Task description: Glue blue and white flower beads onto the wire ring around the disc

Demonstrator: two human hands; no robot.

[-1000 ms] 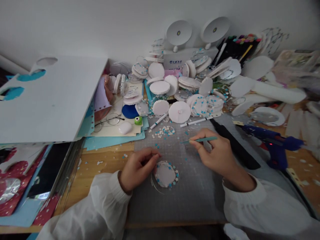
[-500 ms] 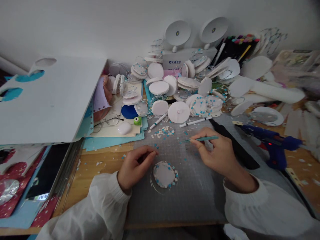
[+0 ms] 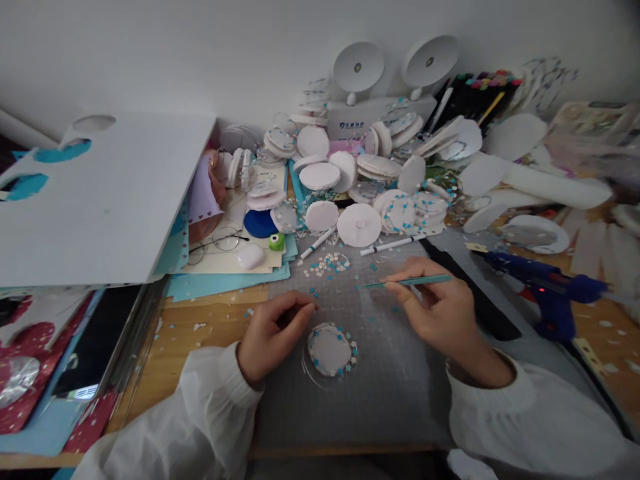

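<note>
Tweezers point(image 3: 425, 280) pinched in right hand point(image 3: 443, 310), tip pointing left over mat point(image 3: 390, 400). Left hand point(image 3: 273, 333) loosely curled; cannot tell whether it holds anything. Disc point(image 3: 331, 349) lies on mat, between hands, just beside left.

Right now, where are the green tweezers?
In the head view, the green tweezers are right of the middle, pinched in the right hand over the gray mat, with a white pen farther back.

Craft desk point(image 3: 193, 308): cutting mat point(image 3: 390, 393), glue gun point(image 3: 555, 285), coloured markers point(image 3: 493, 81), piled white discs point(image 3: 320, 177).
</note>
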